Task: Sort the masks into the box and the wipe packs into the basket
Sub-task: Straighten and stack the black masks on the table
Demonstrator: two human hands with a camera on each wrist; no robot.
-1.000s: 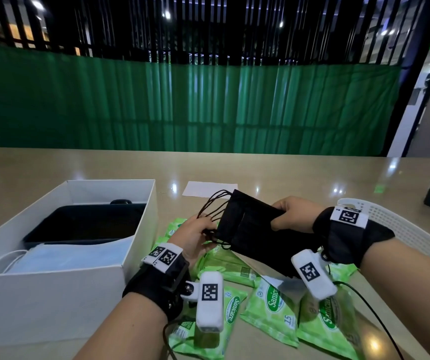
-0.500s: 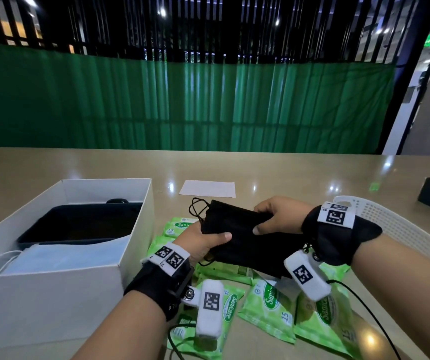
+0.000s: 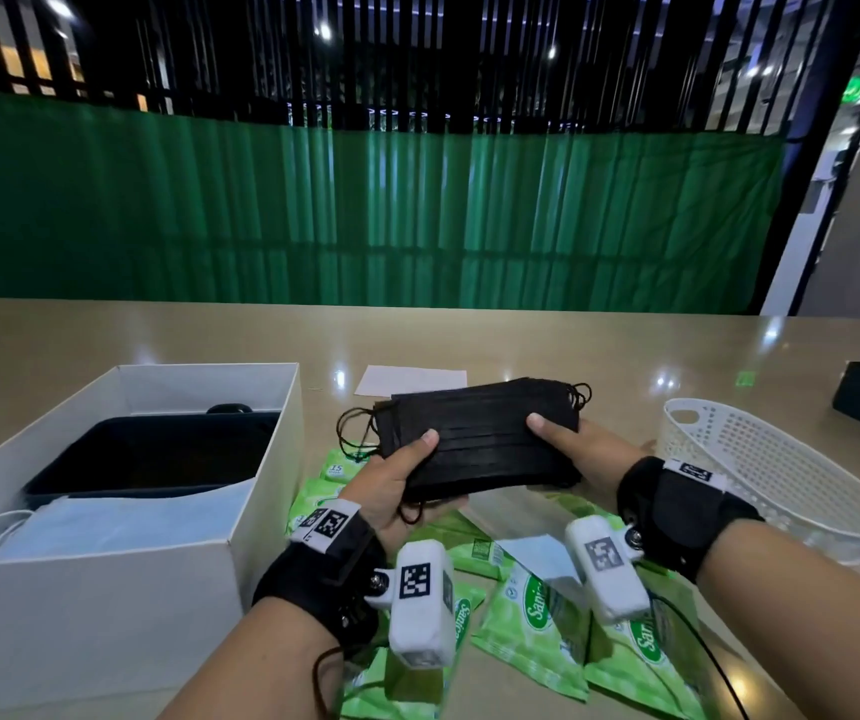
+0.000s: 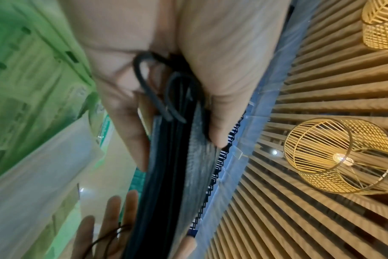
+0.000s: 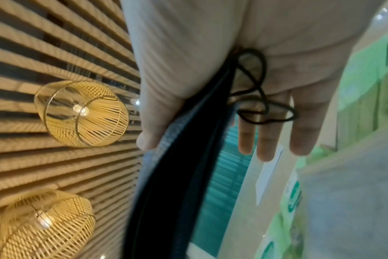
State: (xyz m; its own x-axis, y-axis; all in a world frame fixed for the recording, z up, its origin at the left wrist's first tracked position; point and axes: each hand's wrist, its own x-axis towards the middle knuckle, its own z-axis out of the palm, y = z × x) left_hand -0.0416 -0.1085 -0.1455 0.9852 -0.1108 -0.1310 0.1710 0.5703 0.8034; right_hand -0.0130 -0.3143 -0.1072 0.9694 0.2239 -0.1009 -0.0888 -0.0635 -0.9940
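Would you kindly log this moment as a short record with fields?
held: stack of black masks, above the table
left hand: grips the stack's left end
right hand: grips its right end
box: open, blue masks inside
basket: no packs visible inside
wipe packs: lying on the table

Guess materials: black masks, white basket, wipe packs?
Black masks: likely matte nonwoven fabric, pleated, with elastic loops. White basket: probably moulded plastic, perforated wall. Wipe packs: seemingly glossy plastic film, printed and crinkled.

black wrist straps (image 3: 677,506), white tagged cameras (image 3: 420,602)
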